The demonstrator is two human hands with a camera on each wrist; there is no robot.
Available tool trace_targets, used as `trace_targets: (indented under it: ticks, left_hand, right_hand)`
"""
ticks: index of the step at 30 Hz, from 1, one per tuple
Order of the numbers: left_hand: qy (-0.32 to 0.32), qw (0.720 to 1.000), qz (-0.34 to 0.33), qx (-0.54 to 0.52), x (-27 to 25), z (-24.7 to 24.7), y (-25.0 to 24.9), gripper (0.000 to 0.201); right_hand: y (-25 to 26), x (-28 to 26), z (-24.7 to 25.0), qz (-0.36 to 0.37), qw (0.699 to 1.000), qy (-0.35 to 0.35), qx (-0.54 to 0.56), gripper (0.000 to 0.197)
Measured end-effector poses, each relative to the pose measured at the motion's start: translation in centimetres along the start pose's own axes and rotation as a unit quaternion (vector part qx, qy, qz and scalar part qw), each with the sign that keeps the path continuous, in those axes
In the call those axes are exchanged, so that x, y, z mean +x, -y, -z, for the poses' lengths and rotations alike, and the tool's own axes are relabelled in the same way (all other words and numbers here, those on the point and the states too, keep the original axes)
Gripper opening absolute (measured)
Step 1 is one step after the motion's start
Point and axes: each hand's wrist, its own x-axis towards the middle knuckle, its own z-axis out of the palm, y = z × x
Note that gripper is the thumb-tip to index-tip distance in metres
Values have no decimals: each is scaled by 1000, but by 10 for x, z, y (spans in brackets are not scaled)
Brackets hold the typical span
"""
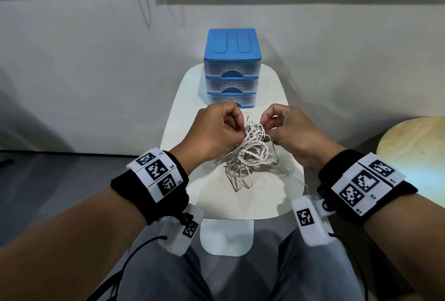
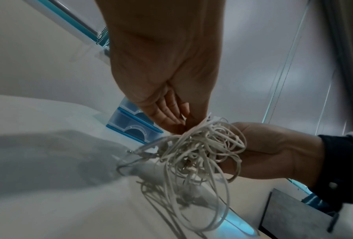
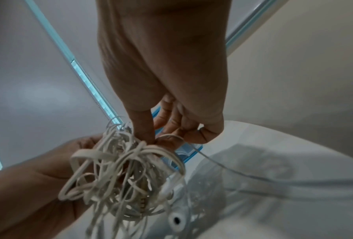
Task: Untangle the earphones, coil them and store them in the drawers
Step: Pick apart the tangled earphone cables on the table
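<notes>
Earphones (image 1: 248,153): white cords in one tangled bunch, lifted above a white table (image 1: 284,199), lower loops trailing on its surface. Drawers (image 1: 232,69): blue-topped unit, three clear drawers, all closed, at the table's far end. Left hand (image 1: 212,132) and right hand (image 1: 289,129): each pinching the tangle's top with curled fingers.

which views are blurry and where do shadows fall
Head view: sharp, edges bowed by the wide lens; the earphones cast a soft shadow on the table. Left wrist view: the dangling loops smear. Right wrist view: foreground soft; a large shadow on the table.
</notes>
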Motion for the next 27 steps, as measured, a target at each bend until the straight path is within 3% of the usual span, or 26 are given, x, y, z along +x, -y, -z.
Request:
trace_targets:
  ticks: [4, 7, 11, 16, 20, 27]
  left_hand:
    - [11, 998, 34, -47, 1, -1, 0, 22]
    - [52, 992, 80, -87, -2, 0, 0, 17]
    - [105, 982, 126, -95, -4, 2, 1, 26]
    - [114, 985, 122, -36, 0, 7, 2, 26]
    - [52, 990, 97, 86, 1, 7, 1, 18]
    - [107, 987, 124, 4, -2, 6, -1, 12]
  right_hand:
    - [-2, 2, 2, -17, 999, -22, 21, 35]
    - [-5, 1, -1, -17, 999, -26, 24, 34]
    - [-11, 2, -5, -26, 999, -10, 17, 31]
    - [-13, 5, -5, -33, 999, 15, 1, 29]
    - [-12, 4, -5, -34, 999, -3, 12, 32]
    - [-8, 3, -6, -26, 999, -4, 37, 28]
